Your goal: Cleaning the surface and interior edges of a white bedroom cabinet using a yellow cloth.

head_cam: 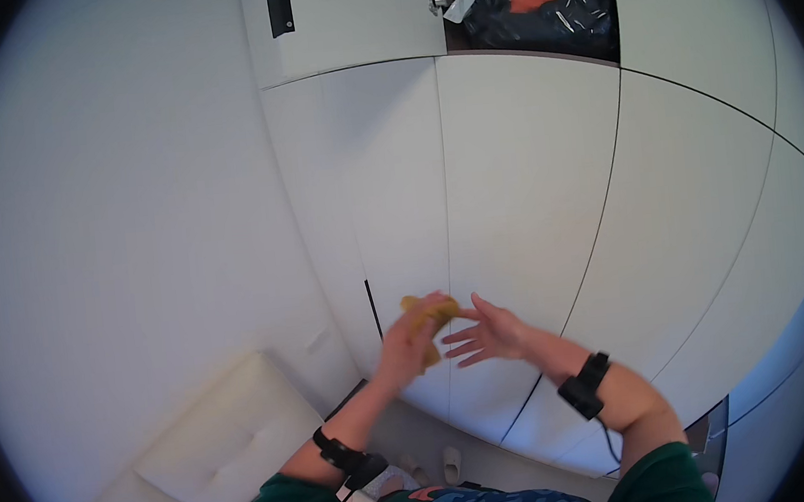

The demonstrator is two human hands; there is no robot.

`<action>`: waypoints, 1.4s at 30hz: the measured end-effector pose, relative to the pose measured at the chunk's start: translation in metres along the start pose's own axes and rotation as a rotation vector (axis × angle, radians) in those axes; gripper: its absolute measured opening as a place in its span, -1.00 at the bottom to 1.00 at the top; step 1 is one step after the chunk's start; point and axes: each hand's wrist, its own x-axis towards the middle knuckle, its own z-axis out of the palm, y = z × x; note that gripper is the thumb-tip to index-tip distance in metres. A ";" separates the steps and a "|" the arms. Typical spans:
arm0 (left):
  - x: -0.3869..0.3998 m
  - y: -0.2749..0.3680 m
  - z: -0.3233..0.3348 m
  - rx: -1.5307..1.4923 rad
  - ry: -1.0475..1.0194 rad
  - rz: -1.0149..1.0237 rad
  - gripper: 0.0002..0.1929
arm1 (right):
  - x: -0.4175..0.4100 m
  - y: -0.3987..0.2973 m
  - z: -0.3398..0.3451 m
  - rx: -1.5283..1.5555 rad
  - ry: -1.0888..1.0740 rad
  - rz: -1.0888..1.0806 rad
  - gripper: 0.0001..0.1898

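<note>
My left hand [406, 344] is closed around a crumpled yellow cloth [440, 311], part of which hangs down below the fingers. Just to its right, my right hand [489, 331] has its fingers spread. One finger of that hand reaches to the cloth's edge; whether it touches cannot be told. Both hands are held in front of the white wardrobe doors [511, 191], and the left one is slightly blurred. Black straps with small devices sit on both forearms.
An upper compartment at the top holds a dark plastic-wrapped bundle [539, 20] beside a white cabinet door [360, 18]. A cream padded headboard [231, 431] stands at lower left, against the white wall [125, 203]. Below lies grey floor [417, 429] with light slippers [452, 464].
</note>
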 end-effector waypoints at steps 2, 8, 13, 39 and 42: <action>0.008 0.002 0.019 0.077 -0.225 0.084 -0.50 | 0.006 0.017 0.023 0.259 -0.116 -0.180 -0.14; 0.056 0.043 -0.025 0.574 -0.442 0.487 -0.17 | 0.034 0.013 0.030 0.732 -0.403 -0.454 -0.37; 0.161 0.142 -0.154 0.758 0.706 0.892 -0.43 | 0.003 -0.097 0.089 0.227 0.077 -1.061 -0.46; 0.370 0.214 -0.197 0.418 0.718 0.676 -0.62 | 0.079 -0.344 0.126 -1.149 1.251 -1.503 -0.42; 0.356 0.212 -0.209 0.381 0.667 0.618 -0.54 | 0.079 -0.305 0.191 -1.284 1.000 -1.739 -0.39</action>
